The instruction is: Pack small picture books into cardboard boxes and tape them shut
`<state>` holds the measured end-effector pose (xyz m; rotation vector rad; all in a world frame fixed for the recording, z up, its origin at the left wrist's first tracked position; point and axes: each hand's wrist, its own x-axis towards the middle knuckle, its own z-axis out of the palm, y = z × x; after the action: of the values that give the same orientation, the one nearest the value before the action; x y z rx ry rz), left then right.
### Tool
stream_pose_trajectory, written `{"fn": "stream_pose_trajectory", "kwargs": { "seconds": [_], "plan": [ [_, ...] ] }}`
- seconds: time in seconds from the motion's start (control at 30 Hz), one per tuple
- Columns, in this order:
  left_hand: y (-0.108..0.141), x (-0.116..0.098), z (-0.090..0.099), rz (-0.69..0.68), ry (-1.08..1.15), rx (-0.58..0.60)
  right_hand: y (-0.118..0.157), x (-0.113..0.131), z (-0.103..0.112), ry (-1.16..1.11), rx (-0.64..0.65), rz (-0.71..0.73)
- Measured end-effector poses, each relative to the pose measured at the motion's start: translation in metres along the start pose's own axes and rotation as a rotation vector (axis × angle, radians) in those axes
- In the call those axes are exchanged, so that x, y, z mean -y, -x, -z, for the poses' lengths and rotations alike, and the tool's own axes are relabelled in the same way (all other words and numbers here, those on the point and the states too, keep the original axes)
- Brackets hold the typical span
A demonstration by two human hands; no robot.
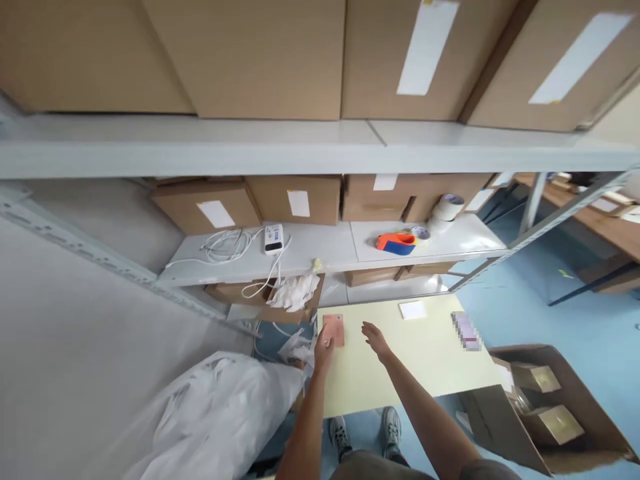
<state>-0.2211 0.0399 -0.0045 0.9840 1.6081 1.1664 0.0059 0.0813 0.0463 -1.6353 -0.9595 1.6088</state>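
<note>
One pink packet (337, 328) is pinched in the left hand's grip (324, 348), the right hand (376, 339) spread and empty.

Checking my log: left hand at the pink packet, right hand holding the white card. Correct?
No: the right hand is empty; the white card lies apart on the table, as the head view shows. The left hand is at the pink packet.

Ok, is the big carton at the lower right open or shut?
The carton is open: nothing covers its top, and smaller boxes are visible inside from above.
</note>
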Motion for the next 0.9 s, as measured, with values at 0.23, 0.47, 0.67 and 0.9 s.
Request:
{"fn": "stream_pose_trajectory", "kwargs": {
  "seconds": [0.23, 0.47, 0.67, 0.9],
  "plan": [
    [-0.015, -0.076, -0.066, -0.151, 0.070, 0.156, 0.014, 0.056, 0.095, 0.052, -0.207, 0.286],
    [-0.032, -0.172, -0.150, -0.274, -0.057, 0.254, 0.015, 0.108, 0.186, 0.284, -0.303, 0.442],
    [-0.039, -0.215, -0.198, -0.311, -0.100, 0.190, -0.024, 0.163, 0.210, 0.434, -0.265, 0.617],
    [-0.018, -0.225, -0.184, -0.303, -0.124, 0.040, -0.076, 0.274, 0.188, 0.732, -0.151, 0.870]
  ]
}}
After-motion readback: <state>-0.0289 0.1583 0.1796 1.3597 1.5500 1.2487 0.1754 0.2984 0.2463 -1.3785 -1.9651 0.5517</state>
